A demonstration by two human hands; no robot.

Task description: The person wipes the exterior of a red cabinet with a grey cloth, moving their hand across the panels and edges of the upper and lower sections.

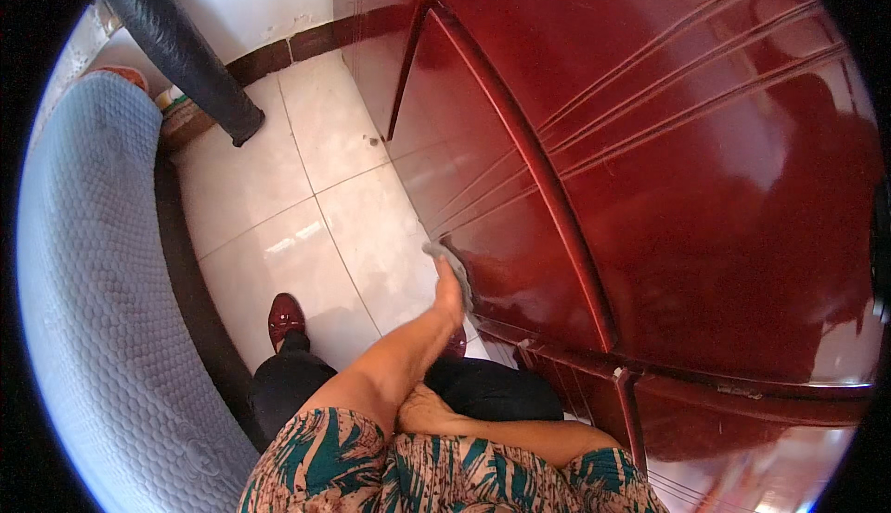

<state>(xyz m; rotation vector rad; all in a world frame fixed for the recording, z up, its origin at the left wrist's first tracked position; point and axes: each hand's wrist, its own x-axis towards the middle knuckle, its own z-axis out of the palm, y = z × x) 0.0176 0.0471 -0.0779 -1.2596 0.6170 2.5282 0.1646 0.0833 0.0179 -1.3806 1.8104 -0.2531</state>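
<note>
My left arm reaches forward and to the right, and my left hand (449, 292) holds a grey cloth (453, 261) against the lower front of a glossy dark red cabinet (520, 262). The hand is seen edge-on, with the cloth between it and the panel. My right forearm lies across my front, under the left arm. Only part of my right hand (422, 411) shows beside the left forearm, its fingers hidden.
A bed or seat with a quilted pale blue cover (102, 262) runs along the left. A black-wrapped post or pipe (190, 58) slants down to the white tiled floor (269, 188). My dark red shoe (286, 320) stands on the tiles. A raised trim strip (520, 133) crosses the cabinet.
</note>
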